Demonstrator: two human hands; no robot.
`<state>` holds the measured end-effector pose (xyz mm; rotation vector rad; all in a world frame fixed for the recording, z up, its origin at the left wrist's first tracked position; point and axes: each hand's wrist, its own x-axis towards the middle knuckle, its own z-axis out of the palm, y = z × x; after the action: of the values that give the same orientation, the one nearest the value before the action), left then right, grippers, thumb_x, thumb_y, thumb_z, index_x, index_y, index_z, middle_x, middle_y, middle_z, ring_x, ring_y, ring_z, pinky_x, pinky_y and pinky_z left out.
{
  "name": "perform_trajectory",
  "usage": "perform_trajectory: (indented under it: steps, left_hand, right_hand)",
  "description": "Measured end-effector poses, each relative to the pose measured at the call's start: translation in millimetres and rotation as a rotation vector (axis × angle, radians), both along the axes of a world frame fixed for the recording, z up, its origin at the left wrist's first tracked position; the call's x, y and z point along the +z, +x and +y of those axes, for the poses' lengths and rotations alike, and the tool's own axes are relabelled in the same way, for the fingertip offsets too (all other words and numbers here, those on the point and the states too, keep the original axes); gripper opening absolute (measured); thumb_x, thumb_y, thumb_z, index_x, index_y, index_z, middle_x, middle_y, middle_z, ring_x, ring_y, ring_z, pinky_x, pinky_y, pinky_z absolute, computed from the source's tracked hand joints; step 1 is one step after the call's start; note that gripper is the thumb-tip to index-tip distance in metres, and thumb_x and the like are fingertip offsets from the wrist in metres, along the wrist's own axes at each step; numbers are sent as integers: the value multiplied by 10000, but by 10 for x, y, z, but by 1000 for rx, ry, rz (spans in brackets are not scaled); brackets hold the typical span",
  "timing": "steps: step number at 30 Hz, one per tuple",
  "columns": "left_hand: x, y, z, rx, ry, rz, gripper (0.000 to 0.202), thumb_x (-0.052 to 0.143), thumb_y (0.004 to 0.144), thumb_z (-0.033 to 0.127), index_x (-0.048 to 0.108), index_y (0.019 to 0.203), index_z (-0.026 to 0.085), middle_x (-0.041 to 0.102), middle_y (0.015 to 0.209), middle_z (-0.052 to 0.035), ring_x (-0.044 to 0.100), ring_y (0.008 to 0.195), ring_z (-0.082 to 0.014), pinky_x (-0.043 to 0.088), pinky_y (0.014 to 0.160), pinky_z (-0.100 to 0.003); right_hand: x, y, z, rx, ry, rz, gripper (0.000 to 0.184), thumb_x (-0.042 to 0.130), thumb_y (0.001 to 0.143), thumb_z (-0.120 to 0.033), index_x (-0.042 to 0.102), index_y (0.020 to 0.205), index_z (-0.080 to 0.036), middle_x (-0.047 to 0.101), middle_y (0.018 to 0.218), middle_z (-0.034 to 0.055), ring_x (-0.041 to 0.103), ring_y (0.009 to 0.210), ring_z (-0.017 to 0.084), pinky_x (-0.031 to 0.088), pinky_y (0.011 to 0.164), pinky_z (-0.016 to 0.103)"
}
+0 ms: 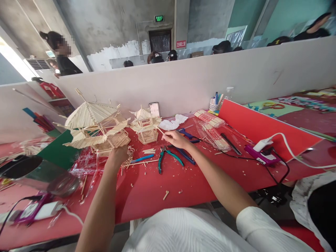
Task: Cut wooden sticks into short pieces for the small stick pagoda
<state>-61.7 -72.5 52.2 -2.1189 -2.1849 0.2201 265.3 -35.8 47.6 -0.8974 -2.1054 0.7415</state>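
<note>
Presently two pavilions [90, 115] [147, 134] stand, right hand [176, 138] pinching one stick [160, 131], left hand [118, 155] in unclear grip.

The left forearm [103, 199] rises steeply from the bottom edge to the left hand [119, 156], left of the frame's centre, its fingers mostly hidden. The right forearm [214, 173] slants in from the lower right; the right hand [175, 139], near mid-frame, points left in a pinch.

We have room to pass low along the front of the desk [189, 190], over loose stick offcuts [166, 195]; farther in, the green-handled pliers [160, 162] and blue pen [143, 158] obstruct us, and leftward the large stick pavilion [89, 115] blocks our way.
</note>
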Motion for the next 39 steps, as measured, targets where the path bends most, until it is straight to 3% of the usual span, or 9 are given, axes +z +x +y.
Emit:
perform_trajectory:
  steps: [3,6,12,15,20,28,34,39]
  left_hand:
    - [30,5,-36,30,-12,-7,317,543,788,151,595,1101,152,729,1034,-157,701,981,-271,511,793,-309]
    - [89,51,-49,-19,4,-43,264,534,831,202,600,1084,164,721,1040,-157,693,974,-278,500,798,-327]
    - [195,289,-77,-436,-141,-258,152,513,892,273,641,955,218,725,899,-49,655,778,-194,418,652,-265]
    - [167,429,-104,-547,-216,-322,132,579,880,323,673,934,247,715,821,-16,633,699,-174,370,581,-247]
    - [88,579,-135,-570,-305,-364,70,656,831,312,691,844,252,684,743,-6,609,657,-163,321,525,-235]
    - [120,612,-157,-581,-335,-297,133,558,836,301,658,853,215,661,732,-25,579,643,-177,327,549,-264]
    - [161,547,-167,-647,-224,-289,147,492,855,256,625,896,206,659,774,-36,565,648,-174,345,593,-273]
    - [98,469,-122,-625,-187,-300,155,525,860,278,659,917,225,691,819,-44,623,709,-189,386,631,-263]
  right_hand:
    - [19,13,3,1,-39,29,447,492,952,-527,723,878,-151,587,649,1,493,570,137,345,570,257]
    - [15,25,15,18,-113,84,464,512,940,-565,720,900,-152,528,583,-22,464,517,126,350,534,254]
    - [2,-8,7,141,-275,298,427,601,895,-582,666,915,-161,622,772,24,580,619,133,473,554,254]
    - [21,-16,-6,174,-303,370,395,639,882,-554,636,945,-164,659,799,42,649,714,166,537,649,288]
    - [39,14,-13,159,-341,418,385,659,889,-477,559,1128,-192,705,858,64,699,815,206,561,722,327]
    - [3,20,-9,179,-297,437,529,674,890,-377,439,1349,-260,719,893,51,728,849,228,566,826,408]
    - [-4,25,-14,176,-302,436,533,678,887,-380,443,1354,-277,720,913,49,722,872,229,577,808,397]
    - [7,20,-14,163,-303,438,465,677,880,-368,489,1293,-269,704,890,38,713,843,215,577,818,400]
